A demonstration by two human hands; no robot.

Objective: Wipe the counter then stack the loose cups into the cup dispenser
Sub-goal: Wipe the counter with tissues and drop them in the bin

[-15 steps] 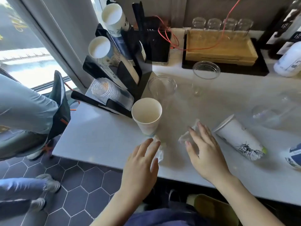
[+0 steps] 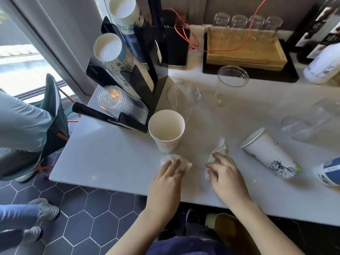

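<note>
The left hand [image 2: 168, 178] pressed its fingers flat on a crumpled tissue [image 2: 181, 163] near the front edge of the tabletop [image 2: 110, 162], not closed around it. The right hand [image 2: 225, 176] hovered half-curled over a second tissue [image 2: 219, 149], touching it at most lightly. An upright paper cup [image 2: 166, 130] stood just behind the left tissue, beside the cup dispenser [image 2: 132, 85] at the left rear. A printed cup [image 2: 269, 153] lay on its side to the right. Bare tabletop stretched leftward to the corner.
</note>
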